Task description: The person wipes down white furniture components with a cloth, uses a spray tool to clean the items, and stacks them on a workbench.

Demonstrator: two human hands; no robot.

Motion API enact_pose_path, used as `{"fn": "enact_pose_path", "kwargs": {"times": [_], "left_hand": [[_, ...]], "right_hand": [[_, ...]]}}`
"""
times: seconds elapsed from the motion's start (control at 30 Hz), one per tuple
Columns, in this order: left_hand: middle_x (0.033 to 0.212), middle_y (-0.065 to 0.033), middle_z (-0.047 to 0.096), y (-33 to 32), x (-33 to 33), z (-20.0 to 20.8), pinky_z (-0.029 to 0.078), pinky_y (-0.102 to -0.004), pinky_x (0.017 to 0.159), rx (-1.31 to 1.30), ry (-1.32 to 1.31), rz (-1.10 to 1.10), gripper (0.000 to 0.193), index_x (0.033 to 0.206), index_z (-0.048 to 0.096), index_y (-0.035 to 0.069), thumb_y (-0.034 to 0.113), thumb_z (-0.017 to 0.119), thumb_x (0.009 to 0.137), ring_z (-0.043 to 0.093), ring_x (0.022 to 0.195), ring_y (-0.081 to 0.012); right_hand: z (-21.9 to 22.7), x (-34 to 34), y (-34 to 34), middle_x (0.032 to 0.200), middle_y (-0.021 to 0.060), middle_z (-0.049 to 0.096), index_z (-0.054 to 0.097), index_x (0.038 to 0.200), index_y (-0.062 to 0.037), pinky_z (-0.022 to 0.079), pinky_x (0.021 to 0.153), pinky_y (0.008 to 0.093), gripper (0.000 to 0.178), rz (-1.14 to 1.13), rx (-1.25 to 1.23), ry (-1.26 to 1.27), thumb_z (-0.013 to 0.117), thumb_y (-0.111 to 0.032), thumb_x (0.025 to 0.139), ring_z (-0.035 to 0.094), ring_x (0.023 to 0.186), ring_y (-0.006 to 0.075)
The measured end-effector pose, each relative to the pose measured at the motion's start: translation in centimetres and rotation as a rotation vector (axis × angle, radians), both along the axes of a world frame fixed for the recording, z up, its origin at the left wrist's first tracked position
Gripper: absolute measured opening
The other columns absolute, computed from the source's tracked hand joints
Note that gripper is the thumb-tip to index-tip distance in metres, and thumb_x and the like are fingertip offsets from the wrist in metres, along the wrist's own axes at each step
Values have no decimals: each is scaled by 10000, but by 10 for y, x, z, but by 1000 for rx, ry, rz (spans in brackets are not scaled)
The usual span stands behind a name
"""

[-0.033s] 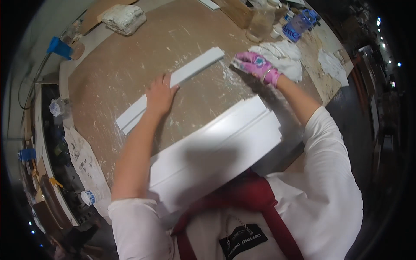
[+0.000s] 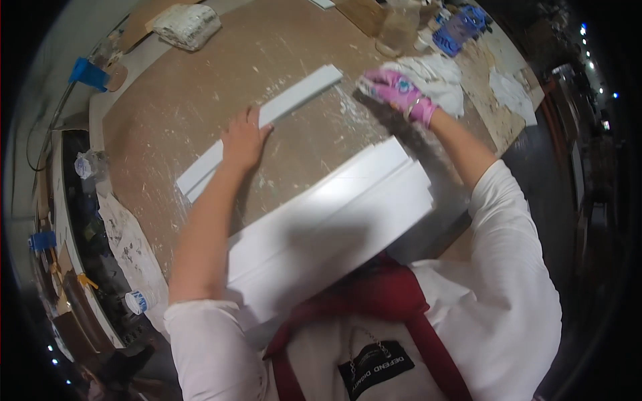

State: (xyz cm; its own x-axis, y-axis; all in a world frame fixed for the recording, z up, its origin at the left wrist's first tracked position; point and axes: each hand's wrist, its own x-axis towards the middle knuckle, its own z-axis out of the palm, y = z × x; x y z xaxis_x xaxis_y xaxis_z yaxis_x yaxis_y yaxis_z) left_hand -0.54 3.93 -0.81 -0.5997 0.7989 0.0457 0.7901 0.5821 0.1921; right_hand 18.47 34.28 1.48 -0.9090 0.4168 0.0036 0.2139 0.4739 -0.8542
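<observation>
A narrow white strip point(image 2: 301, 92) lies slantwise across the brown work table. My bare left hand point(image 2: 243, 142) is closed over its middle, with the fingers on the far side and the thumb on the near side. Past the strip's right end, my right hand point(image 2: 401, 95), in a pink flowered glove, is low over the table with its fingers pressed together. Something small and whitish shows at its fingertips, too indistinct to name. Closer to my body lies a stack of white boards point(image 2: 334, 207), its right ends unevenly stepped.
A crumpled white cloth point(image 2: 438, 80) lies beside my right hand. Behind it stand a blue-labelled bottle point(image 2: 458, 30) and a cloudy plastic jar point(image 2: 396, 30). A wrapped whitish bundle point(image 2: 187, 27) sits at the far left, and a white cup point(image 2: 137, 303) at the near left.
The whole view has shifted slightly up and left. Both hands keep about the same places relative to the strip and the cloth.
</observation>
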Motion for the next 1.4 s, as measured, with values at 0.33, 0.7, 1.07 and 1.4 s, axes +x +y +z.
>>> {"fn": "enact_pose_path", "kwargs": {"times": [0.33, 0.7, 1.07, 1.4], "left_hand": [[1062, -206, 558, -79, 66, 145, 425, -434, 846, 66, -201, -216, 517, 1220, 493, -2, 317, 614, 831, 534, 967, -379], [1059, -175, 527, -95, 82, 135, 437, -368, 847, 45, -505, -275, 410, 1180, 549, 36, 255, 613, 838, 529, 965, -334], [1019, -196, 550, -27, -12, 17, 459, -446, 817, -99, -127, -24, 437, 1163, 556, 63, 281, 668, 801, 552, 967, -371], [997, -220, 606, -11, -1, 7, 525, -429, 754, -256, 82, -7, 273, 1087, 512, -36, 82, 462, 846, 627, 899, -358]], "right_hand": [[11, 77, -22, 1131, 31, 603, 566, 1213, -32, 475, 769, 228, 369, -241, -280, 222, 614, -187, 882, 559, 962, 100], [14, 44, -16, 1102, 26, 609, 567, 1205, -59, 462, 727, 230, 342, -240, -415, 88, 573, -201, 895, 554, 947, 99], [-15, -88, -10, 1165, 191, 551, 527, 1182, -54, 393, 969, 394, 422, -20, 366, -163, 475, -378, 917, 514, 1116, 339], [52, -85, -35, 1000, 151, 588, 555, 1122, -114, 477, 806, 400, 285, 384, 551, -181, 562, -170, 843, 583, 926, 315]]}}
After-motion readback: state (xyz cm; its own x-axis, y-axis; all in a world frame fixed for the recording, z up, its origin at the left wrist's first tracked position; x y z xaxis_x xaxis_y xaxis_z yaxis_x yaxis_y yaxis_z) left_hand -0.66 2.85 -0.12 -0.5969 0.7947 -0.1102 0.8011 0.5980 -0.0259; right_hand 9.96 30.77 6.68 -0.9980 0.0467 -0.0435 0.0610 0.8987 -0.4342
